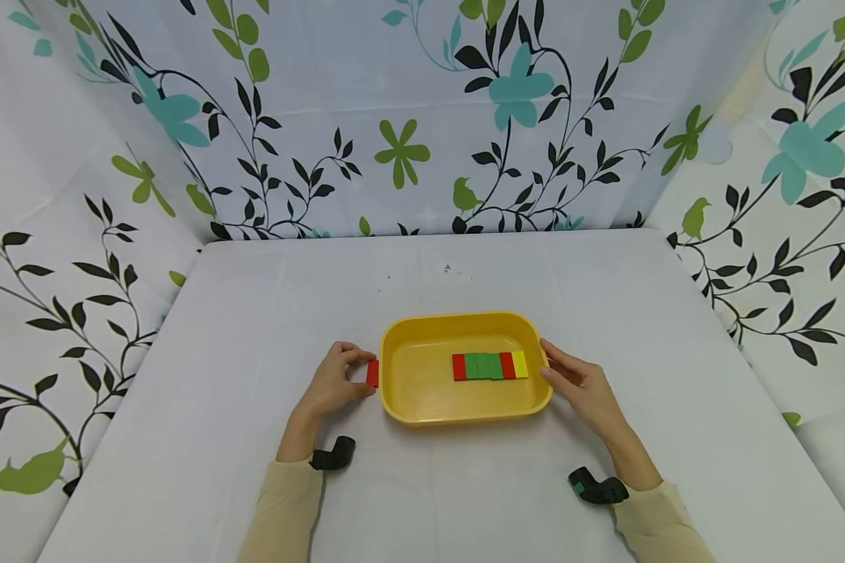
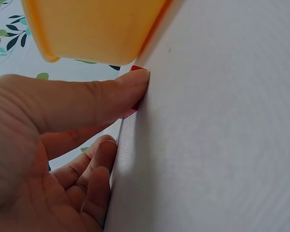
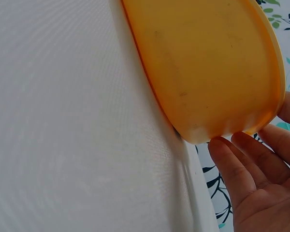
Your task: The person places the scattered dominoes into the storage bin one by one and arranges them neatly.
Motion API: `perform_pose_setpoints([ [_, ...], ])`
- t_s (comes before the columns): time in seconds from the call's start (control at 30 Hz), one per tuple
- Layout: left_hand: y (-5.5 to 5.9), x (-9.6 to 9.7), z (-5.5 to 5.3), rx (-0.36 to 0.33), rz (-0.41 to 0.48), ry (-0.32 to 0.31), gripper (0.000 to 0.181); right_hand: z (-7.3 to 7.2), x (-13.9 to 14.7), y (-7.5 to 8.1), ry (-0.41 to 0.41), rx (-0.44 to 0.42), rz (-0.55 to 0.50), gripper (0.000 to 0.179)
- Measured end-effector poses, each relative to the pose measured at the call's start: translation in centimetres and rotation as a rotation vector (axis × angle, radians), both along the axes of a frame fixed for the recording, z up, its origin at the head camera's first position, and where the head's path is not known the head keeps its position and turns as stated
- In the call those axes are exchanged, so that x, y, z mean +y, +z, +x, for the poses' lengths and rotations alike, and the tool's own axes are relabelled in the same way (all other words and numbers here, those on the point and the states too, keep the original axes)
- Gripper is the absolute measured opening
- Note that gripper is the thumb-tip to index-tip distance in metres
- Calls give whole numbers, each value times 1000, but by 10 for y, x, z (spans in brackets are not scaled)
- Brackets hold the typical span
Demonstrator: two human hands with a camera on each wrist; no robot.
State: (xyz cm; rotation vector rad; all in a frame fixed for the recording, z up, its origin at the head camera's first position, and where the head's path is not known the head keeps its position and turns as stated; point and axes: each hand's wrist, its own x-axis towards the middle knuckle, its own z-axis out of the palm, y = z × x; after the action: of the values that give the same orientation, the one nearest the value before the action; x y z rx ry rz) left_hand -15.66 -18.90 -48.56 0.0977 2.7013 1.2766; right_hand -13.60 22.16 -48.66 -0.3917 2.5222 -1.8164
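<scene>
A yellow tray with rounded corners stands on the table. Inside it, toward the right, lies a row of small flat blocks: a red block at the left end, green blocks in the middle, then another red one and a yellow block. Just outside the tray's left end, my left hand pinches a single red block between thumb and fingers, low at the tabletop. My right hand touches the tray's right end with its fingertips; in the right wrist view its fingers lie against the outer wall.
A white cloth covers the table. Behind and at both sides hangs a white curtain with leaf and flower prints. A black wrist camera sits on the left wrist, another camera on the right.
</scene>
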Motion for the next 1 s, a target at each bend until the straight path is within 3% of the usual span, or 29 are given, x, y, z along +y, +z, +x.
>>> perform_pose_setpoints([
  [0.33,-2,0,-1,15,10,28,45,0,0,0,5,15,-3,48],
  [0.67,1,-2,0,23,106,183,51,1,0,1,-1,9,4,49],
  [1.0,10,-6,1,22,221,278,53,0,0,0,-2,8,5,49],
])
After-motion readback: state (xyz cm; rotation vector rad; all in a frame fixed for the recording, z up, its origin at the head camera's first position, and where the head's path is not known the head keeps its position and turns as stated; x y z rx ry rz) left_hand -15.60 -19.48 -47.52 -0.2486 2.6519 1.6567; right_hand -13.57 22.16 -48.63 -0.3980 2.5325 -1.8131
